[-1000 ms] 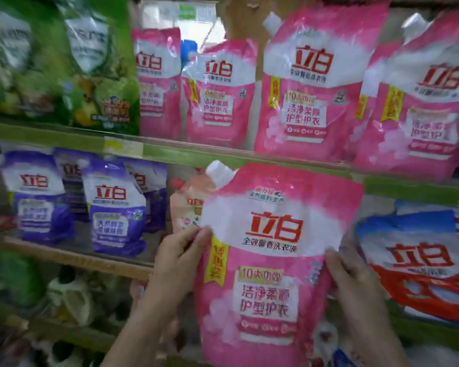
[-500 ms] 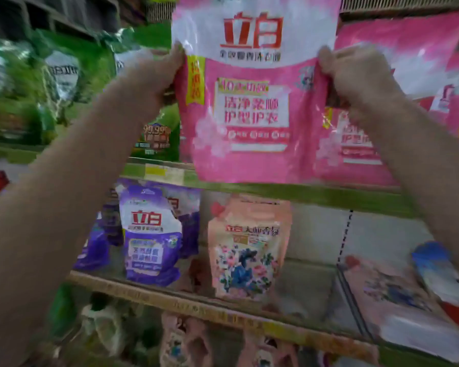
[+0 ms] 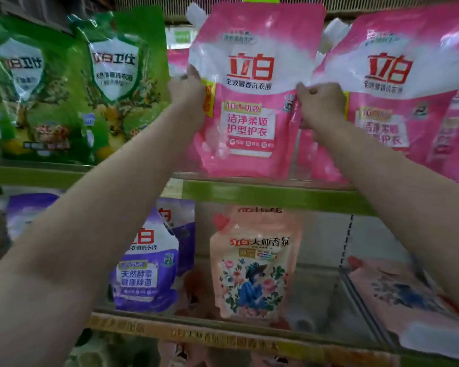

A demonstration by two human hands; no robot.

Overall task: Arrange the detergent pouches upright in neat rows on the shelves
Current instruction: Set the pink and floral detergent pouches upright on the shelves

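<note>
A pink detergent pouch (image 3: 252, 102) stands upright on the upper green shelf (image 3: 263, 194), its base at the shelf's front edge. My left hand (image 3: 187, 87) grips its left edge and my right hand (image 3: 319, 102) pinches its right edge, both arms raised. To its right stands another pink pouch (image 3: 398, 107), partly behind my right hand. More pink pouches show behind the held one.
Green pouches (image 3: 112, 86) fill the upper shelf's left. On the lower shelf stand a purple pouch (image 3: 146, 263) and a peach floral pouch (image 3: 252, 268); another peach pouch (image 3: 398, 295) lies flat at the right, beyond a wire divider (image 3: 347, 276).
The pink pouch went up from in front of the lower shelf to the upper shelf, and now stands on it with both hands still holding its edges.
</note>
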